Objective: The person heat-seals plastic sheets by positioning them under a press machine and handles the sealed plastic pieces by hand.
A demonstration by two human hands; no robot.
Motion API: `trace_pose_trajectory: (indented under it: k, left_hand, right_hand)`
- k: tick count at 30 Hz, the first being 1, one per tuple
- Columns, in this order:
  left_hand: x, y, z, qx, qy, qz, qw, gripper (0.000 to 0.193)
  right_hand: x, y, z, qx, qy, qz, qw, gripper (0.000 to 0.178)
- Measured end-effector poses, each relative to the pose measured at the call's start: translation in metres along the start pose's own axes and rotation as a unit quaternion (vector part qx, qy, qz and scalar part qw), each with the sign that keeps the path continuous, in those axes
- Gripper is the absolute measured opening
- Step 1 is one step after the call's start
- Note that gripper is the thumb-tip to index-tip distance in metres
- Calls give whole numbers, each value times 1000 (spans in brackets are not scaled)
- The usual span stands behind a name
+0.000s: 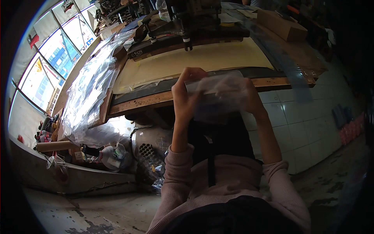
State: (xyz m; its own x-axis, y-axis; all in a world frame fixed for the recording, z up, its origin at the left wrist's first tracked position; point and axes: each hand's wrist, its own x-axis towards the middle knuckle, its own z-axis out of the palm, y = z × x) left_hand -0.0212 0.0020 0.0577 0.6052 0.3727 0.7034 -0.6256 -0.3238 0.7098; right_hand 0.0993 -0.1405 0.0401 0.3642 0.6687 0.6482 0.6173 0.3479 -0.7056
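Note:
A clear, blurred plastic sheet is held up in front of my body, between both hands. My left hand grips its left side, with the thumb and bent fingers closed at that edge. At the opposite edge, my right hand is closed on the sheet; its fingers are partly hidden behind the plastic. Whether it is a single sheet or a flat bag, I cannot tell. Just beyond the hands lies a press table with a pale yellow board under a dark machine head.
A large heap of clear plastic covers the table's left side. The wooden front edge runs close to my hands. A cardboard box stands at the back right. Below left are a cardboard tube and bagged items; pink bundles sit far right.

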Motion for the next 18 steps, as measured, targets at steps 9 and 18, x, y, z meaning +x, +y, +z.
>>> trace_pose_trajectory:
  k: [9, 18]
  left_hand:
    - [-8, 1, 11, 30, 50, -104, 993, 12]
    - [-17, -5, 12, 66, 10, -125, 990, 9]
  right_hand:
    - [19, -36, 0, 44, 171, -56, 983, 42]
    - [50, -46, -23, -18, 192, -113, 975, 21]
